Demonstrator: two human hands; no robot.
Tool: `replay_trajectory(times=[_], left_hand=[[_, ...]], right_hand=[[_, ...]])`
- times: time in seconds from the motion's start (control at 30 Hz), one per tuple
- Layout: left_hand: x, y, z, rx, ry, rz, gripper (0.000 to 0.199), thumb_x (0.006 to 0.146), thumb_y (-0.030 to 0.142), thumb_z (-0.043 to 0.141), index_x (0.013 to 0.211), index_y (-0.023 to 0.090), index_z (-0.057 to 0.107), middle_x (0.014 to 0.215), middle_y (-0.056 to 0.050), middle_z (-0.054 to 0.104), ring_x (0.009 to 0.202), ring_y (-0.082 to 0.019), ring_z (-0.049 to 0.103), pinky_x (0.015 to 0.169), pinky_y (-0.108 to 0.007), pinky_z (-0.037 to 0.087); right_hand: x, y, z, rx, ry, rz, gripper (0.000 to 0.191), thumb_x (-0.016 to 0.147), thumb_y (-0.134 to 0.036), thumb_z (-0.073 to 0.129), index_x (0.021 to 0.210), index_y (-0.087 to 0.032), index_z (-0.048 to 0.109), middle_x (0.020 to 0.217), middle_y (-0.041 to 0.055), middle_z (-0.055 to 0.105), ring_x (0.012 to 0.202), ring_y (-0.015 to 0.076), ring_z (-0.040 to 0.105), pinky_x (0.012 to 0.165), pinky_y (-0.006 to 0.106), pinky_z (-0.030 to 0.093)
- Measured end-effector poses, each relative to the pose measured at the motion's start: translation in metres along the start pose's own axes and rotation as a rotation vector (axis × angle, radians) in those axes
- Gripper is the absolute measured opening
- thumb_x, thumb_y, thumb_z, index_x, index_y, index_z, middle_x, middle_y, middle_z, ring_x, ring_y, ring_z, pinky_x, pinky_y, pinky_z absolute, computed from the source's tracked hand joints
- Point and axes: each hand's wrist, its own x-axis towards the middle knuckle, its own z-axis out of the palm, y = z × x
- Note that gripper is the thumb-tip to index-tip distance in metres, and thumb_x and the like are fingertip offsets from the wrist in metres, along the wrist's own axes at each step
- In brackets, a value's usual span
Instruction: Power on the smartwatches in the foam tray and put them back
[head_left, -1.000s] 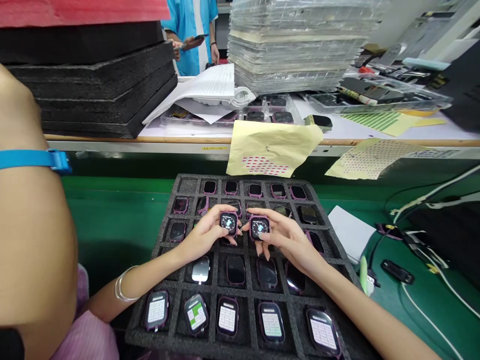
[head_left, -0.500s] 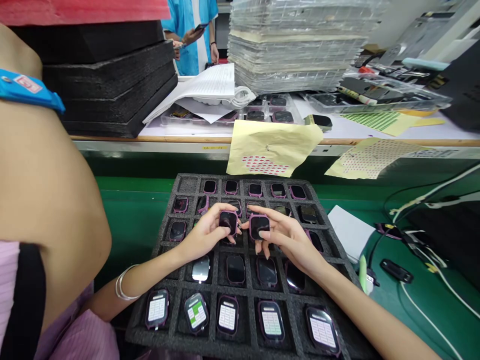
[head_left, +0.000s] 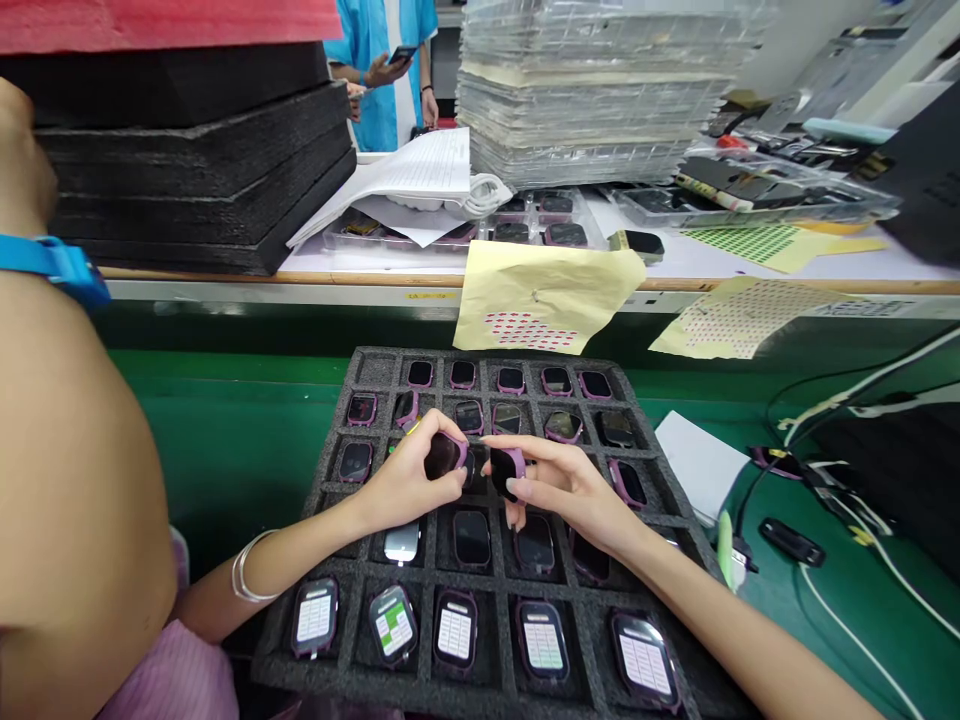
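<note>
Left hand (head_left: 416,475) is closed in a pinch on a dark-screened first watch (head_left: 442,457); the right hand (head_left: 574,480), fingers partly spread, pinches a second watch (head_left: 505,470) near it at 3 o'clock. Both are tilted above the foam tray (head_left: 375,372). Risk: insufficient fingertip pressure could let a case slip onto the stored watch (head_left: 471,540) toward 6 o'clock. Inward wrist rotation could knock the held cases together; the right thumb could smear its screen.
</note>
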Motion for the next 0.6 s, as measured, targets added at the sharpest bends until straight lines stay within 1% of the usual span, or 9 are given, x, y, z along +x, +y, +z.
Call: replay_trajectory(times=[0.13, 0.2, 0.33, 0.43, 0.53, 0.6], left_hand=[[0.0014, -0.0016, 0.0016, -0.033, -0.002, -0.008, 0.024, 0.076, 0.012, 0.058, 0.095, 0.021, 0.047, 0.093, 0.0, 0.05, 0.073, -0.012, 0.049, 0.066, -0.025, 0.042], [0.0015, -0.0006, 0.0012, -0.016, 0.0, 0.002, 0.023, 0.076, 0.012, 0.057, 0.095, 0.02, 0.047, 0.093, 0.0, 0.05, 0.076, -0.013, 0.05, 0.069, -0.025, 0.042], [0.0003, 0.0034, -0.0009, 0.068, -0.027, 0.03, 0.024, 0.073, 0.006, 0.054, 0.089, 0.02, 0.046, 0.087, 0.002, 0.051, 0.082, -0.014, 0.05, 0.077, -0.027, 0.04], [-0.0002, 0.0034, -0.0011, 0.077, -0.026, 0.035, 0.023, 0.073, 0.007, 0.054, 0.09, 0.021, 0.045, 0.088, 0.001, 0.051, 0.083, -0.015, 0.05, 0.076, -0.027, 0.04], [0.0005, 0.0014, -0.0003, 0.054, -0.001, 0.036, 0.022, 0.075, 0.01, 0.056, 0.092, 0.021, 0.046, 0.091, 0.0, 0.05, 0.084, -0.015, 0.051, 0.075, -0.027, 0.04], [0.001, 0.0009, -0.0002, 0.06, 0.005, 0.042, 0.022, 0.075, 0.01, 0.055, 0.091, 0.021, 0.046, 0.089, 0.0, 0.05, 0.083, -0.015, 0.05, 0.075, -0.027, 0.04]], right_hand=[[0.001, -0.0004, -0.0003, 0.024, -0.008, -0.01, 0.051, 0.084, -0.027, 0.07, 0.131, -0.016, 0.055, 0.076, 0.0035, 0.069, 0.06, 0.0159, 0.067, 0.056, 0.027, 0.055], [0.001, -0.0014, 0.0002, 0.032, 0.005, -0.008, 0.049, 0.084, -0.026, 0.07, 0.13, -0.015, 0.057, 0.074, 0.0034, 0.069, 0.059, 0.0155, 0.067, 0.056, 0.026, 0.055], [0.0005, -0.0027, 0.0007, 0.033, 0.017, 0.006, 0.046, 0.083, -0.024, 0.07, 0.127, -0.015, 0.059, 0.075, 0.0034, 0.069, 0.058, 0.0137, 0.065, 0.056, 0.024, 0.054], [0.0004, -0.0024, 0.0002, 0.021, 0.009, 0.01, 0.048, 0.083, -0.025, 0.071, 0.128, -0.015, 0.058, 0.076, 0.0032, 0.069, 0.057, 0.0136, 0.065, 0.055, 0.025, 0.054], [0.0004, -0.0015, -0.0005, 0.013, 0.001, -0.006, 0.049, 0.083, -0.026, 0.07, 0.129, -0.015, 0.057, 0.073, 0.0028, 0.068, 0.057, 0.0139, 0.065, 0.056, 0.024, 0.054], [0.0004, -0.0009, -0.001, 0.008, 0.002, -0.013, 0.047, 0.084, -0.025, 0.069, 0.128, -0.015, 0.057, 0.071, 0.0027, 0.069, 0.057, 0.014, 0.065, 0.055, 0.024, 0.054]])
